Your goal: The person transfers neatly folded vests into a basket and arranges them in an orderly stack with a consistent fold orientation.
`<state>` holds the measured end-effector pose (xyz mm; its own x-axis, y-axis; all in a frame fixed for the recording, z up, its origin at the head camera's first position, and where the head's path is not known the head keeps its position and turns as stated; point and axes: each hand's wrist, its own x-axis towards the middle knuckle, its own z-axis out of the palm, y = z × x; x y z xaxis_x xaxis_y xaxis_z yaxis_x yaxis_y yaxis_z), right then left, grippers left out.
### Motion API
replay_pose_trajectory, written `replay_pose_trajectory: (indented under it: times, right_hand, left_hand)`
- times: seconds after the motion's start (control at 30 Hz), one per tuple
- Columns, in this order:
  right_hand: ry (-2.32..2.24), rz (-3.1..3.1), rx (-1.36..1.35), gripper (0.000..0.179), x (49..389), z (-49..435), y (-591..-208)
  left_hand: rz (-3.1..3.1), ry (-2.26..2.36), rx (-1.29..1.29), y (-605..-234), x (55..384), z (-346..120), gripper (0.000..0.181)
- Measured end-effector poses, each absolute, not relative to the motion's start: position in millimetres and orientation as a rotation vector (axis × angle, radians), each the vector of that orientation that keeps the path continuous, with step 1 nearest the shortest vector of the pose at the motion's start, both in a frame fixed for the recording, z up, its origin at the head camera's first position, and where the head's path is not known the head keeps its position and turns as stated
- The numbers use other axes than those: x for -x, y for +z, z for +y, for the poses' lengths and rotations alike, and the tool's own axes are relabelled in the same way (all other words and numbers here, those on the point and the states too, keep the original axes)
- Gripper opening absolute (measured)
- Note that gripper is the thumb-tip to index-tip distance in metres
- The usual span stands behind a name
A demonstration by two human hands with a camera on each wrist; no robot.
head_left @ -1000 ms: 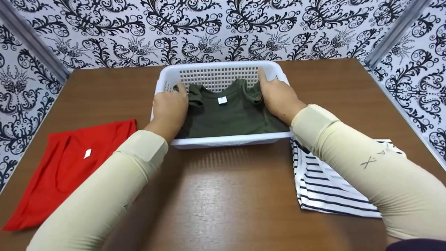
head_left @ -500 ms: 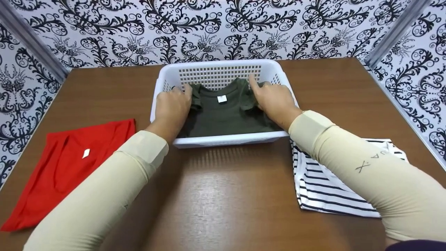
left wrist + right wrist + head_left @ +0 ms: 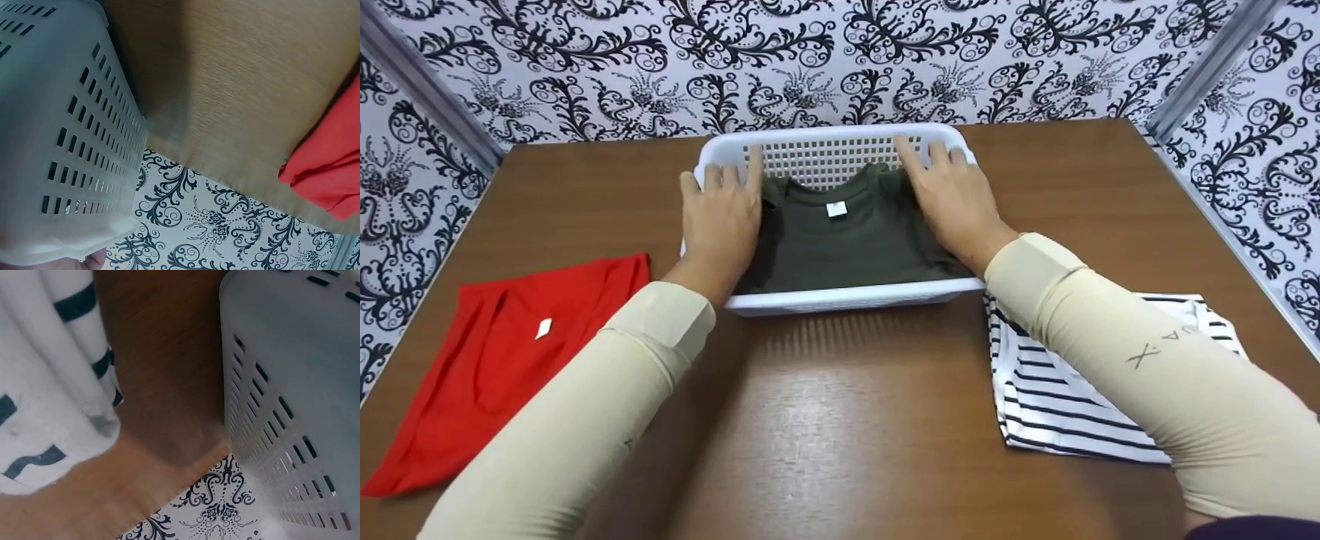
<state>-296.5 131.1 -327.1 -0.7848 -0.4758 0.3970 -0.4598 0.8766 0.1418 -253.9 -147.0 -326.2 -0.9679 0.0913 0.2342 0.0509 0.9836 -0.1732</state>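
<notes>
Hands: both released, as my head view shows, with the fingers extended.
Left hand: over the left rim of the basket, index finger reaching inside; from the left wrist, I see only fingertips beyond the rim.
Right hand: at the right rim, fingers pointing to the far corner. I cannot tell whether either hand touches the cloth.
Green shirt: inside the basket, neckline toward the far wall, white label uppermost.
White basket: perforated, upright on the brown table, near its far edge.
Red garment: spread on the table, left of the basket and apart from it.
Striped garment: on the table to the right, near the basket's front corner.
Obstructions: the left sleeve crosses part of the red garment, the right sleeve part of the striped one; my hands cover the shirt's sides.
Background: patterned wall behind the table.
</notes>
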Motion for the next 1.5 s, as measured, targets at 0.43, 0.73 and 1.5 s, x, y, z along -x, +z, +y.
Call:
replay_pose_trajectory:
  times: [0.43, 0.73, 1.5]
  right_hand:
    - [-0.125, -2.553, -0.785, 0.025, 299.5, 123.7, -327.3]
    - [-0.136, -2.639, -0.747, 0.027, 298.9, 124.3, -325.0]
    - [-0.433, -2.666, -0.763, 0.025, 296.4, 132.7, -328.3]
  left_hand:
    - [-2.881, 0.240, 0.314, -326.0, 253.4, -148.9, 0.029]
    - [-2.964, 0.378, 0.392, -325.8, 253.4, -147.0, 0.028]
    - [-3.072, 0.416, 0.125, -324.1, 253.5, -143.7, 0.040]
